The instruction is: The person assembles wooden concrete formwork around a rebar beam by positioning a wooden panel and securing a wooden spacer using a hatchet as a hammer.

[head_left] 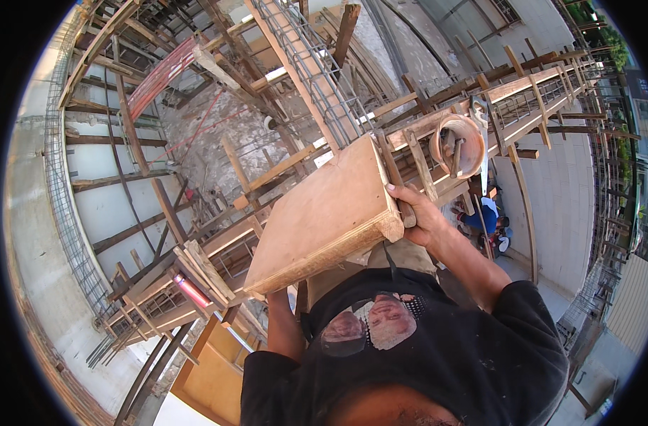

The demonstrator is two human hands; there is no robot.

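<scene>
A broad plywood panel (317, 213) with a thick wooden edge is tilted in front of my body, over the timber formwork. My right hand (420, 216) is closed round its right side, near the near corner, with the thumb up on the edge. A short wooden batten (391, 167) runs along that same side, right beside my thumb. My left forearm (285, 323) goes up under the panel's near left end. The panel hides my left hand, so its fingers do not show.
A bucket (460, 145) with tools inside stands on the formwork at right, with a handsaw (483, 142) beside it. A rebar cage (309, 64) rises beyond the panel. At left lie a red-pink cylinder (192, 291) and loose boards (210, 270). Below right is a person in blue (486, 215).
</scene>
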